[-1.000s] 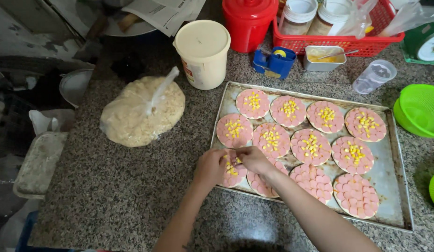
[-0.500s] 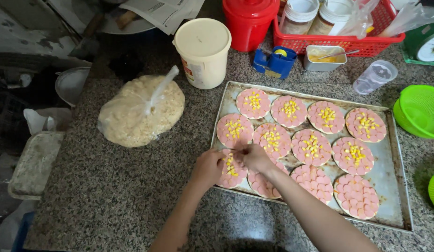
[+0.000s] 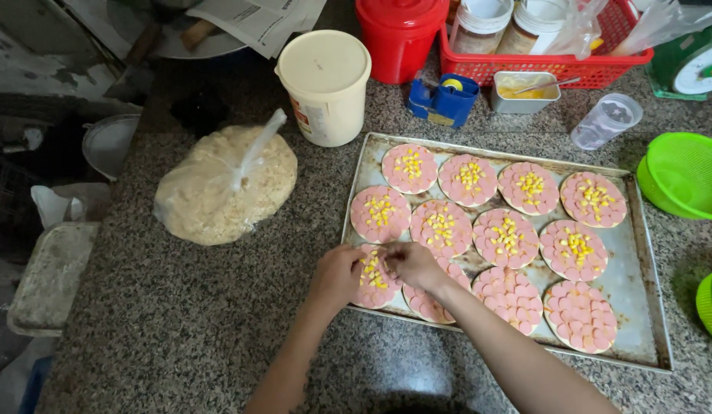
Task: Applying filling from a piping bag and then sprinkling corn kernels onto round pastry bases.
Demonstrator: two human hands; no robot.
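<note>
On the speckled granite counter (image 3: 180, 322) sits a metal tray (image 3: 639, 307) of small pizzas. Both hands, left hand (image 3: 337, 276) and right hand (image 3: 411, 264), pinch corn kernels over the front-left pizza (image 3: 371, 287), fingers curled together.

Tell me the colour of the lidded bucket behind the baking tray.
Cream bucket, seen best in the head view.

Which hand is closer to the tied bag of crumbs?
Left. The left hand is at the tray's near-left corner, below and right of the bag; the right hand is farther right.
</note>
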